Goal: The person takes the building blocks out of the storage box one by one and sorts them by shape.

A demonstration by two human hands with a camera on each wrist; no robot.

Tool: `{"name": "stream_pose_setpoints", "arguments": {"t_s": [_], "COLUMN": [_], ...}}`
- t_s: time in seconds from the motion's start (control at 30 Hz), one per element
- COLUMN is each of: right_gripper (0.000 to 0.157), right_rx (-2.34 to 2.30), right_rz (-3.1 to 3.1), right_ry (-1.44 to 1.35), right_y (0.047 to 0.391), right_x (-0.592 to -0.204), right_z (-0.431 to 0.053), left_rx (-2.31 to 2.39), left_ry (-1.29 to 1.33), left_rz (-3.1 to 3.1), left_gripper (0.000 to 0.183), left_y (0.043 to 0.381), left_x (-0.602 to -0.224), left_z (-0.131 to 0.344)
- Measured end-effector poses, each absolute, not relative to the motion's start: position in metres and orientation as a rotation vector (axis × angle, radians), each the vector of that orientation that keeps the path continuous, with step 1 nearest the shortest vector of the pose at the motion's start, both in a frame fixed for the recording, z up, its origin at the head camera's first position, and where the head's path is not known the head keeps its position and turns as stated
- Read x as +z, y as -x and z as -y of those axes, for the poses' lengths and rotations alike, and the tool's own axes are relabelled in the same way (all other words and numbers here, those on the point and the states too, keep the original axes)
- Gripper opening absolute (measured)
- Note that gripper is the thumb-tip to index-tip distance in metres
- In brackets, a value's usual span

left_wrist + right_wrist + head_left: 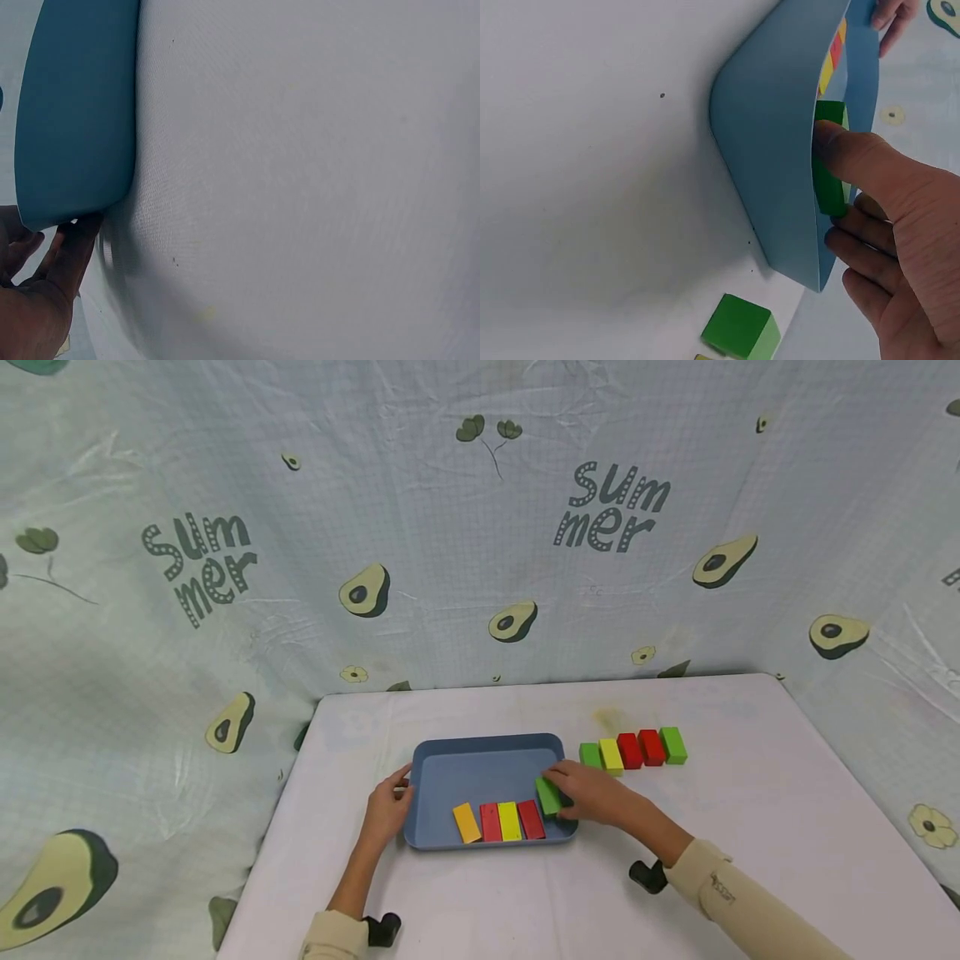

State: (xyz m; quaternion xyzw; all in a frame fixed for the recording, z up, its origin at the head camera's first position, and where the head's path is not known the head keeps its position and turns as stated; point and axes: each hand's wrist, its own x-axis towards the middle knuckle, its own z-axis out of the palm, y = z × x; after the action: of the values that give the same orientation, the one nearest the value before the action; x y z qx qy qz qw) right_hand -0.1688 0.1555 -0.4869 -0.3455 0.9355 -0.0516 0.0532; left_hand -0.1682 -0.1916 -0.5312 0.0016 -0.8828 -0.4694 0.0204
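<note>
Green block [548, 797] sits inside the right end of the blue tray [480, 770], pinched in the right hand's [596, 793] grip, thumb against fingers. Along the tray's near wall stand an orange block [467, 823], a red block [490, 822], a yellow block [509, 821] and another red one [531, 820]. The left hand's [386, 810] fingers touch the tray's left side; I cannot tell whether they pinch it. Beyond the tray's right end, a row of five blocks [630, 751] lies on the desk [750, 818].

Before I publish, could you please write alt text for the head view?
A person's right hand holds a green block at the right end of a blue tray holding four blocks; the left hand touches its left side. Five more blocks form a row to the tray's right.
</note>
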Motion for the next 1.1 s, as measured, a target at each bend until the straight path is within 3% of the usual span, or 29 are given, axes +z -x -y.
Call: {"name": "stream_pose_setpoints", "arguments": {"t_s": [0.53, 1.1], "right_gripper": [0.067, 0.067], "right_rx": [-0.754, -1.106], "right_rz": [-2.713, -2.758], "right_ry": [0.876, 0.871], "right_y": [0.163, 0.162], "right_x": [-0.482, -0.501], "right_z": [-0.174, -0.210], "left_rx": [-1.455, -1.453], "left_ry": [-0.003, -0.001], "left_rz": [2.739, 2.734], "left_gripper": [0.043, 0.043], "left_y": [0.167, 0.168], "left_x": [-0.530, -0.529], "left_z": [0.192, 0.192]}}
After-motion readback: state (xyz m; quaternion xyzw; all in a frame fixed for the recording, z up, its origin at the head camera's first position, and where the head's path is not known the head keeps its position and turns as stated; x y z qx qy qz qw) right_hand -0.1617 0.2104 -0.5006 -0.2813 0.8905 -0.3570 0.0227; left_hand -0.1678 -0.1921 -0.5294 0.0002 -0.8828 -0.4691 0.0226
